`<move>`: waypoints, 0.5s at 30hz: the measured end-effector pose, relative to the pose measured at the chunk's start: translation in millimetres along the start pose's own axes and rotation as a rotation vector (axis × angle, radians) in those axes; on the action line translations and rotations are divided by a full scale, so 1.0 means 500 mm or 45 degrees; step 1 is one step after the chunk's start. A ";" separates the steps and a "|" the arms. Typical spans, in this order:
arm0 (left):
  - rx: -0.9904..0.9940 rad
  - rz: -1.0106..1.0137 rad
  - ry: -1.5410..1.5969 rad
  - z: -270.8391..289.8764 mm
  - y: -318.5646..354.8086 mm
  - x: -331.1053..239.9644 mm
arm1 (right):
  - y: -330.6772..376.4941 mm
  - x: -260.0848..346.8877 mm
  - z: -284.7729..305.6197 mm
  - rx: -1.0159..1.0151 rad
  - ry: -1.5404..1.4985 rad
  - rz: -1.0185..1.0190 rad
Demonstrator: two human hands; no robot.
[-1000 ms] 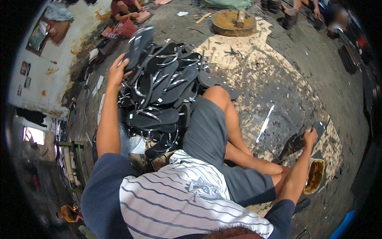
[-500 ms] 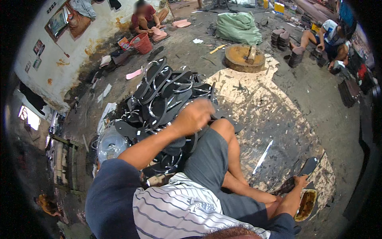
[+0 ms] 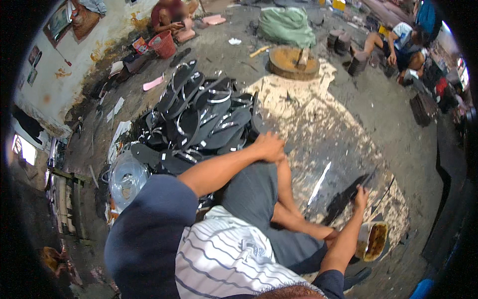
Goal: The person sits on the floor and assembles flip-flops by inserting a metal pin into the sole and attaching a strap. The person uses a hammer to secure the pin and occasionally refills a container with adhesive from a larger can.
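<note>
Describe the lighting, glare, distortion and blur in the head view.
Head view: heavy fisheye bending, with a black rim around the circle; a bright window at far left is blown out; the wet floor shows pale glare; the sandal pile is fairly sharp; the left hand and right hand look slightly soft; people near the top edge are blurred.

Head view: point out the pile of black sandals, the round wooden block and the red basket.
pile of black sandals (image 3: 206, 119), head view, on a sole near the heap's middle
round wooden block (image 3: 289, 64), head view, on its flat top
red basket (image 3: 163, 46), head view, on its side wall
</note>
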State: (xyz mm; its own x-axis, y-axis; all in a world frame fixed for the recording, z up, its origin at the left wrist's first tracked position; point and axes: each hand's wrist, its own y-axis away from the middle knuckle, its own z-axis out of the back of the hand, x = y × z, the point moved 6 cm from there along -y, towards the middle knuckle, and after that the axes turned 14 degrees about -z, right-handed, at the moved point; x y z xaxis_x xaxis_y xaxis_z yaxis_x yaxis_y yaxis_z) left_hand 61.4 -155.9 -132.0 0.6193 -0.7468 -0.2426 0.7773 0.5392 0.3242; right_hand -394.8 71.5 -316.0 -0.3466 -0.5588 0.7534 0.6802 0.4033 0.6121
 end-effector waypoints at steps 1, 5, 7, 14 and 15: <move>-0.060 -0.027 -0.031 0.015 -0.038 -0.017 | -0.021 0.005 0.050 -0.150 -0.154 0.199; 0.097 -0.024 -0.224 -0.009 -0.062 -0.021 | 0.136 0.040 -0.016 0.089 -0.471 -0.173; 0.110 -0.091 -0.181 0.003 -0.078 -0.036 | 0.195 0.037 -0.051 0.165 -0.592 -0.224; -0.417 -0.142 1.510 0.013 -0.092 -0.005 | 0.357 0.061 -0.232 0.425 0.110 0.367; -0.430 0.014 1.550 0.031 -0.071 -0.018 | 0.413 0.074 -0.257 0.495 0.268 0.494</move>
State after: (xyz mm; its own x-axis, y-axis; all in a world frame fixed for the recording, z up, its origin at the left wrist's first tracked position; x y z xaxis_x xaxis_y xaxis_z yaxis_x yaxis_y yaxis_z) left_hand 26.3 -174.6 -127.2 0.1874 0.0027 -0.9823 0.6496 0.7498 0.1260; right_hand -184.5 41.1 -192.7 0.0428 -0.4331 0.9003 0.4314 0.8208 0.3743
